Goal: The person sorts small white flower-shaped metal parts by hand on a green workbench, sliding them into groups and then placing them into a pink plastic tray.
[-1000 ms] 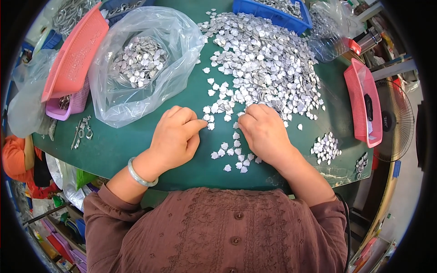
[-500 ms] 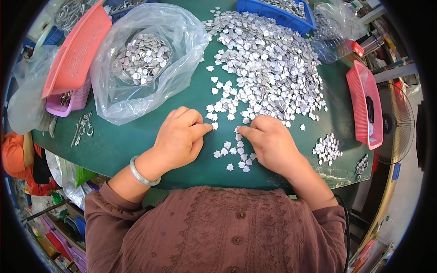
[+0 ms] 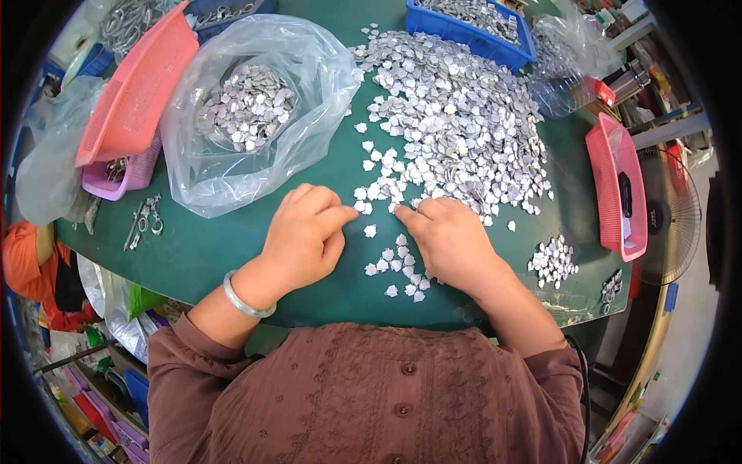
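- Green tabletop [image 3: 205, 251] fills the middle of the frame, with a wire fan [image 3: 671, 232] at the far right.
- Left hand [image 3: 303, 241], left of centre: back upward, forearm slanting in from the lower left, wrist wearing a pale bangle [image 3: 241, 300]. Its fingers curl loosely, index pointing right toward the loose pieces; whether it pinches one, I cannot tell.
- Right hand [image 3: 454, 241], right of centre: back upward, forearm rising from the lower right. Its index finger reaches left, the tip at a silvery piece [image 3: 393, 208]; the other fingers fold under, and their hold is hidden.
- Silvery leaf-shaped metal pieces [image 3: 464, 124] heap across the upper centre; a loose cluster [image 3: 396, 264] lies between the hands, and a small pile [image 3: 553, 261] sits right of the right forearm.
- Clear plastic bag [image 3: 193, 182], upper left, contains similar pieces.
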Motion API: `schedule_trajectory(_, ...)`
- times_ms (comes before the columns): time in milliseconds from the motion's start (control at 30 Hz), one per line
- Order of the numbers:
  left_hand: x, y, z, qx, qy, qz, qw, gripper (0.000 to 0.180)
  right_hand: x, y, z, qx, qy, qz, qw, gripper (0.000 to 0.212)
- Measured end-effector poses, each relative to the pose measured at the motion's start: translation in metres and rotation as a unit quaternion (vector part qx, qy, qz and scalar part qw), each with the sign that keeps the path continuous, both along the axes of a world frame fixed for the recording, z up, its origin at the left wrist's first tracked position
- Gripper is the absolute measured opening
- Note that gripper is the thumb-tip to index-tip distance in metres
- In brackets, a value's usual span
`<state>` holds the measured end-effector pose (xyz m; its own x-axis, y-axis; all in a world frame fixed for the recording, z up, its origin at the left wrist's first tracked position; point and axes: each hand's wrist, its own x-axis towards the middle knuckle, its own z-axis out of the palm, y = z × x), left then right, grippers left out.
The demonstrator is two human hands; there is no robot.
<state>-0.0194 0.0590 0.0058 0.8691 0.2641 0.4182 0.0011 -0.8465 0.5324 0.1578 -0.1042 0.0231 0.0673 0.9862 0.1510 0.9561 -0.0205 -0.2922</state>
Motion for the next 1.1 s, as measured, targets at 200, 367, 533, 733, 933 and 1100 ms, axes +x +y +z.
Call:
schedule_trajectory(200,-0.002,0.005,-0.001,-0.001,-0.003,0.032,0.999,0.031,0.003,-0.009,0.005,-0.011,0.04,0.043,0.998,0.034)
schedule_trajectory(367,0.0,0.006,-0.002,0.007,0.013,0.029,0.999,0.029,0.009,-0.007,0.009,0.006,0.066,-0.007,0.998,0.027)
schedule_trajectory(533,0.006,0.004,-0.002,0.008,0.01,0.039,0.999,0.022,0.003,0.002,0.008,0.012,0.077,0.058,0.995,0.021)
schedule_trajectory(733,0.014,0.004,-0.005,0.024,0.019,0.058,0.998,0.02,-0.008,0.025,0.0,0.047,0.042,0.043,0.997,0.025)
schedule_trajectory(933,0.011,0.005,-0.009,0.028,0.024,0.056,0.998,0.018,-0.003,0.018,-0.002,0.02,0.035,0.058,0.997,0.025)
schedule_trajectory(1100,0.011,0.003,-0.004,0.013,0.023,0.056,0.998,0.019,-0.006,0.032,-0.004,0.052,0.041,0.035,0.997,0.008)
